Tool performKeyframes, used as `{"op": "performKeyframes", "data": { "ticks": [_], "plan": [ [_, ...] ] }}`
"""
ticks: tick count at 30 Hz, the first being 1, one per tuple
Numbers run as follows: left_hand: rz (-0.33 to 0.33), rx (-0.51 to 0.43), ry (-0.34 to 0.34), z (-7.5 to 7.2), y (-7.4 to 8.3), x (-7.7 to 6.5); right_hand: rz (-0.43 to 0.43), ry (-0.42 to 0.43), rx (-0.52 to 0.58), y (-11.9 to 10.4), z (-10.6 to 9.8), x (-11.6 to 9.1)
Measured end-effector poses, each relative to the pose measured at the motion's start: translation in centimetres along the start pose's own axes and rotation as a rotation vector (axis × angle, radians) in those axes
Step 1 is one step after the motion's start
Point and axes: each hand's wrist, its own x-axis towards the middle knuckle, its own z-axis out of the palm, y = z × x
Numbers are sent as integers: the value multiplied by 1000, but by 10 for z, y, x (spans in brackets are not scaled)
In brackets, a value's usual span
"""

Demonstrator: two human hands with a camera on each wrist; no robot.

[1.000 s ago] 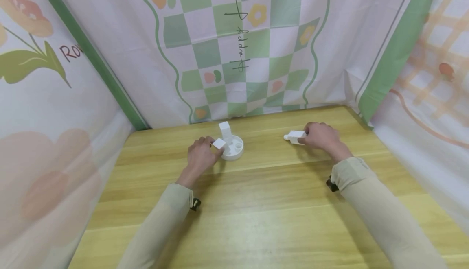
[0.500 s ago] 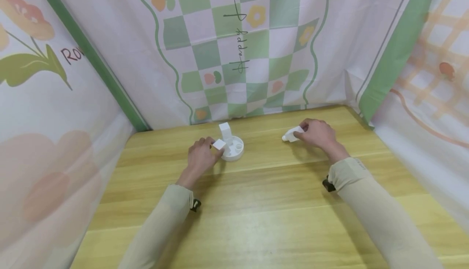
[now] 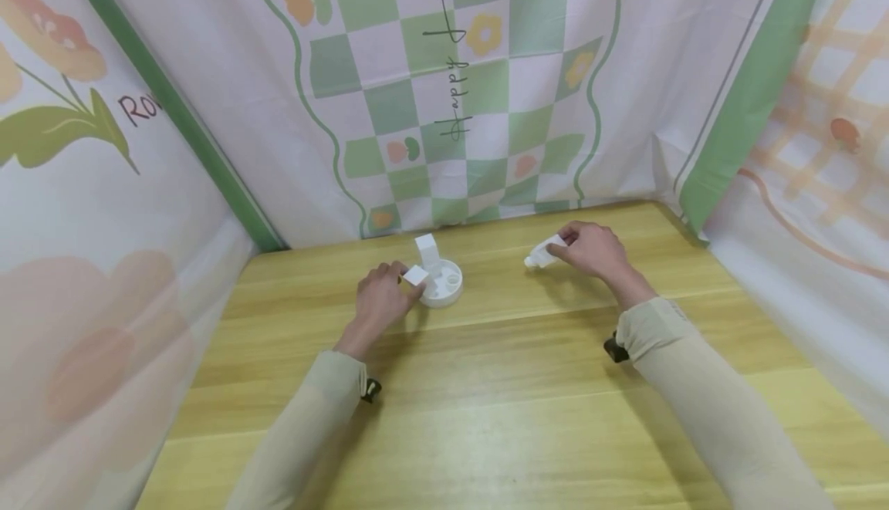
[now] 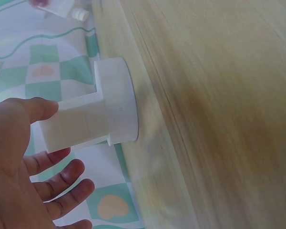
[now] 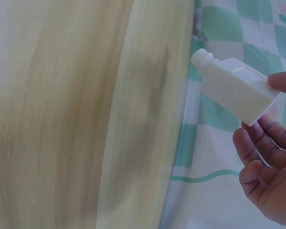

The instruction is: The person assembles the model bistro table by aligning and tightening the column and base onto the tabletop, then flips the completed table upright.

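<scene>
A round white holder with circular holes stands on the wooden table. Two white square-sided bottles stand upside down in it, necks hidden: a rear bottle and a front bottle. My left hand pinches the front bottle near its upturned base, thumb on one side and a fingertip on the other, as the left wrist view shows. Right of the holder, my right hand pinches a third white bottle by its base end. It hangs tilted above the table, its neck pointing down and left, apart from the holder.
The wooden table reaches back to a checked green-and-white cloth. Patterned cloth walls also stand at the left and right. A dark wrist strap piece hangs under the right sleeve.
My right hand has moved left toward the holder with its bottle, which has tilted further neck-down. The left hand and the bottle it pinches have stayed in place.
</scene>
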Motion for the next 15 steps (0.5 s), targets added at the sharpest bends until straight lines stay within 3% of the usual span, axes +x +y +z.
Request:
{"op": "performKeyframes", "data": {
  "ticks": [15],
  "plan": [
    [-1,-22,-3,-2,1,-1,-37,6,30,-19,5,4]
  ]
}}
